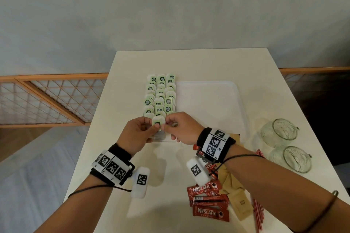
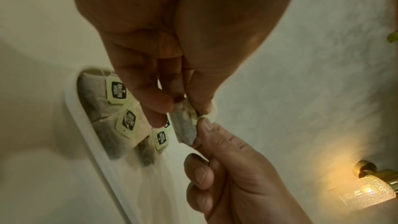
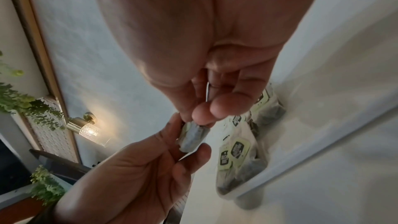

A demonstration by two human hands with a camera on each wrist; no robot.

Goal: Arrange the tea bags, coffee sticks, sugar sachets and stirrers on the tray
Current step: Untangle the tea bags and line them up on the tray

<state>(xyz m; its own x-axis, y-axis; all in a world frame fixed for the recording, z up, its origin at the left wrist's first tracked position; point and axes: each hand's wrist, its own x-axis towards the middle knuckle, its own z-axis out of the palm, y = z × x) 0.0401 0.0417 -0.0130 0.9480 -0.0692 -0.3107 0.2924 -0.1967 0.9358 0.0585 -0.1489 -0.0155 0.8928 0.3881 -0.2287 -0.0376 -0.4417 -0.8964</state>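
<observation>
Head view, nearest first: red coffee sticks point(image 1: 207, 202) lie in a loose heap on the white table point(image 1: 132, 213) by the right forearm, with brown sugar sachets point(image 1: 239, 204) just beside them and thin red stirrers point(image 1: 258, 212) at the right edge of that pile. None of these lie on the tray.

Further out, both hands meet over the near left corner of the white tray point(image 1: 217, 100). The left hand point(image 1: 137, 132) and the right hand point(image 1: 181, 128) pinch one tea bag point(image 1: 158, 121) between them, thumb and fingertips closed on its opposite edges, with the bag lifted just above the near end of the rows. In the left wrist view the same tea bag point(image 2: 186, 125) hangs between the left hand's fingertips point(image 2: 159, 106) and the thumb of the right hand point(image 2: 228, 168), its green tag folded against the paper (the print on it is too blurred to read). The right wrist view shows the bag point(image 3: 193, 136) held the same way, the right hand point(image 3: 206, 108) above and the left hand point(image 3: 137, 176) below.

Beyond the hands, rows of tea bags point(image 1: 161, 94) run three across along the tray's left side, overlapping, tags up. The rest of the tray is bare.

Two glass cups point(image 1: 284, 143) lie on their sides on the table, right of the tray.
</observation>
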